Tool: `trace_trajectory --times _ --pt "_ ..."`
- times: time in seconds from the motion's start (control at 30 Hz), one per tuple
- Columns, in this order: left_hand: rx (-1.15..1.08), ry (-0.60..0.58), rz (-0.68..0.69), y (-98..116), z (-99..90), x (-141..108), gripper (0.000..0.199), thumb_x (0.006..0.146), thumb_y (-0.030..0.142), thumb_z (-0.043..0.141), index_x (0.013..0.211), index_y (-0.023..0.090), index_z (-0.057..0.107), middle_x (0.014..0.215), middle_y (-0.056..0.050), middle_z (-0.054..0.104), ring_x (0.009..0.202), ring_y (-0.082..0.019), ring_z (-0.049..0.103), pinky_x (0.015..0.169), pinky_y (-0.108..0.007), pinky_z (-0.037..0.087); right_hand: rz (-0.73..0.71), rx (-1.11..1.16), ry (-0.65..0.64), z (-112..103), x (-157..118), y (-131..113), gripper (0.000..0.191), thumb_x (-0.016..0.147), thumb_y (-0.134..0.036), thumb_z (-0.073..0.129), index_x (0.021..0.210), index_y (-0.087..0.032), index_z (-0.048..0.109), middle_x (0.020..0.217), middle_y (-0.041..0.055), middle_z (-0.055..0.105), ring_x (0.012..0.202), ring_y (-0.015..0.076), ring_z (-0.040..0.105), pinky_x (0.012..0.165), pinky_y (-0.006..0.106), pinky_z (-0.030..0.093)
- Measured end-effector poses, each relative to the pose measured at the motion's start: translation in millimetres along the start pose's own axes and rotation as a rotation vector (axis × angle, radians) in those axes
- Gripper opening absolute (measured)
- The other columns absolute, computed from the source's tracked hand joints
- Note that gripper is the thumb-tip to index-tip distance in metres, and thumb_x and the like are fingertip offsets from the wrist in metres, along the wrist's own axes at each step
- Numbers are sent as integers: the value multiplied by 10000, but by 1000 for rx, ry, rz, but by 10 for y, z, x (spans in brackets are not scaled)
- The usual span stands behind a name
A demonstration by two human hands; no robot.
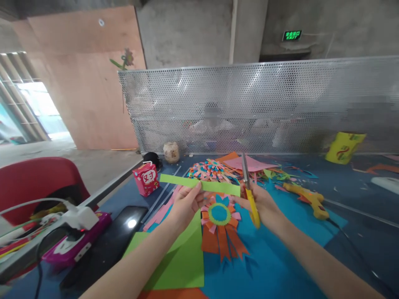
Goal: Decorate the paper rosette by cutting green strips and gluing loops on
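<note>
My left hand (188, 203) pinches a long light-green paper strip (218, 188) near its middle, holding it level above the table. Yellow-handled scissors (254, 207) are in my right hand (263, 203), blades pointing up and away, beside the strip's right end. Whether the right fingers also touch the strip is hard to tell. Below the hands lies a paper rosette (219, 213) with a blue centre, a green ring, and orange and pink loops and tails. It rests on a blue paper sheet (264, 265), beside a light-green sheet (177, 261).
A yellow glue gun (307, 197) with a cable lies at right. Behind are finished paper flowers (207, 169) and paper scraps (274, 172). A red box (146, 179), black phone (132, 220) and purple power strip (77, 241) stand left. A perforated metal screen (187, 95) borders the table.
</note>
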State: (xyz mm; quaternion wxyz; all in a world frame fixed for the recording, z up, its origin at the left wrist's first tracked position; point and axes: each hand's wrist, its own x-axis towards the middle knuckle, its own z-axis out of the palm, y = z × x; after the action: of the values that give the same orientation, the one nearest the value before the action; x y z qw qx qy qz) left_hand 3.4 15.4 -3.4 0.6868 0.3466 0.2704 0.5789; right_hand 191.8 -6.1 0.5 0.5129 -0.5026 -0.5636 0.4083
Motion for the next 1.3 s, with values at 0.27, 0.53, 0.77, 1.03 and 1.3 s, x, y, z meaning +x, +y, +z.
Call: trace_trajectory --times 0.27,0.53,0.77,1.03,1.3 --pt "2 -73 -27 -41 33 -58 70 620 172 690 608 115 651 658 -57 690 650 -174 647 668 -307 515 -83 277 -11 -60 46 65 296 575 -260 690 695 -211 424 597 -65 464 513 96 518 491 231 373" --pt "37 5 81 106 -5 -21 190 688 186 563 854 133 638 830 -81 680 770 -184 627 722 -322 485 -186 318 91 -116 87 61 301 552 -232 699 675 -218 425 631 -58 447 531 96 512 518 257 411" --pt "528 82 498 318 -55 -2 418 711 259 600 1123 262 526 1224 -27 516 1119 -195 460 853 -262 404 -202 510 149 -240 75 -74 293 543 -217 714 654 -221 443 659 -58 463 528 80 496 521 255 429" --pt "817 -477 141 131 114 -228 255 764 317 529 939 183 656 818 -73 668 735 -174 601 672 -255 448 -89 523 53 -177 4 -212 271 535 -256 696 623 -220 442 526 -71 443 417 72 429 382 224 340" --pt "717 -655 -205 -23 141 -320 300 759 401 514 595 156 566 458 7 493 418 -85 464 426 -199 323 112 435 34 -53 9 -94 290 533 -217 684 644 -211 417 491 -76 442 412 71 432 368 207 321"
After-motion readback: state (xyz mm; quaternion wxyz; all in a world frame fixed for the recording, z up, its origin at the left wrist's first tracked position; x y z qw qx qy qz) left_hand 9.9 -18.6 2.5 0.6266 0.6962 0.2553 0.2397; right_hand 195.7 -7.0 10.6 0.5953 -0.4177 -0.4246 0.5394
